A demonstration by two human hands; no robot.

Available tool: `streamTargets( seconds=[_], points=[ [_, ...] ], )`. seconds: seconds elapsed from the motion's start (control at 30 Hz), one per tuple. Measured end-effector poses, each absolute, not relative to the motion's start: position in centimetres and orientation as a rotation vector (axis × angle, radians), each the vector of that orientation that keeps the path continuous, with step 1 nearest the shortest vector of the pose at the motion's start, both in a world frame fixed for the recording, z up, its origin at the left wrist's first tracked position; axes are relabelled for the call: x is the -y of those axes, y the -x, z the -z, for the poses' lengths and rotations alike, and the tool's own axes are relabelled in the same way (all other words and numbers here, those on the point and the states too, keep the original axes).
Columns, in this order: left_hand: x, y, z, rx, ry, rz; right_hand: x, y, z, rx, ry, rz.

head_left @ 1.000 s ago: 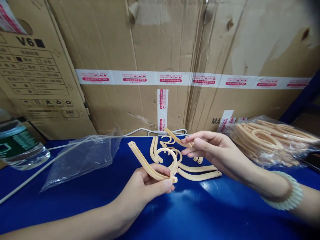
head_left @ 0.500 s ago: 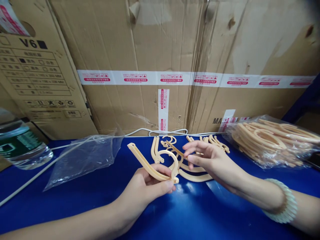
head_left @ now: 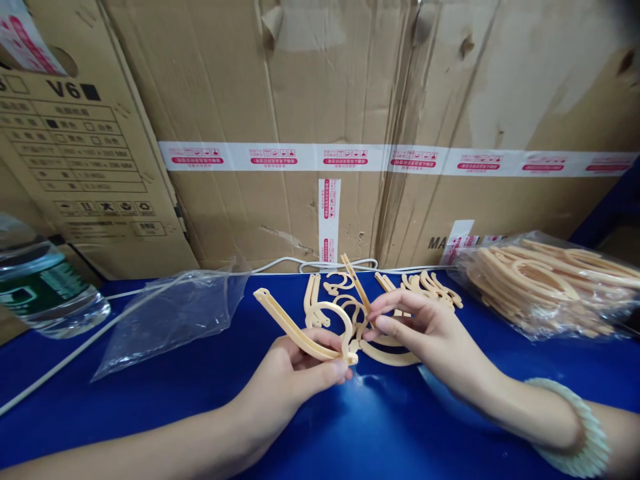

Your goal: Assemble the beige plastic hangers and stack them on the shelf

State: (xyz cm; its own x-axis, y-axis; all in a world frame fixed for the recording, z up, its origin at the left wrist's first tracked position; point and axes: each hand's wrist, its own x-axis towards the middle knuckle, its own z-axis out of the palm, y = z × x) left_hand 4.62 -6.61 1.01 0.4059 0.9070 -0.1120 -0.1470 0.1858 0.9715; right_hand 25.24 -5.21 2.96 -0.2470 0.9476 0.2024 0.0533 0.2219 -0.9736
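Observation:
Pinched in my left hand (head_left: pixel 300 380) is a beige plastic piece made of a straight-to-curved hanger arm (head_left: pixel 283 321) and a round hook (head_left: pixel 345 319), which meet at my fingertips. My right hand (head_left: pixel 425 330) grips a second narrow beige hanger arm (head_left: pixel 356 280) near its lower end, and the strip points up and to the left. The two held pieces are apart. Behind and below my hands, loose hooks (head_left: pixel 339 283) and curved arms (head_left: pixel 390 355) lie on the blue table (head_left: pixel 370 427); my right fingers hide part of them.
A clear bag of beige hanger parts (head_left: pixel 540 287) lies at the right. On the left are an empty plastic bag (head_left: pixel 170 327), a white cable (head_left: pixel 75 347) and a water bottle (head_left: pixel 47 287). Cardboard boxes (head_left: pixel 280 213) stand along the back.
My right hand has turned the narrow hanger arm from slanting low to a steeper angle, its free end now higher. The left hand and its piece stay nearly in place.

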Motion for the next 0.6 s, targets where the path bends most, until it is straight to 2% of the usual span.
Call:
streamTargets(
  seconds=[0.17, 0.37, 0.47, 0.6],
  points=[
    [6.5, -4.6, -0.8, -0.816, -1.14, -0.912, 6.8, -24.7, -2.4, 1.838, 0.922, -0.981],
    [6.7, -4.6, -0.9, -0.817, -1.148, -0.926, 7.5, -24.8, -2.3, 2.229, 0.7, -0.439],
    [6.7, -4.7, -1.0, -0.783, -1.175, -0.933, 7.7, -24.8, -2.3, 2.272, 0.686, -0.461],
    [6.6, -4.6, -1.2, -0.753, -1.223, -0.934, 8.1, -24.4, -2.1, 2.072, 0.748, -0.729]
  ],
)
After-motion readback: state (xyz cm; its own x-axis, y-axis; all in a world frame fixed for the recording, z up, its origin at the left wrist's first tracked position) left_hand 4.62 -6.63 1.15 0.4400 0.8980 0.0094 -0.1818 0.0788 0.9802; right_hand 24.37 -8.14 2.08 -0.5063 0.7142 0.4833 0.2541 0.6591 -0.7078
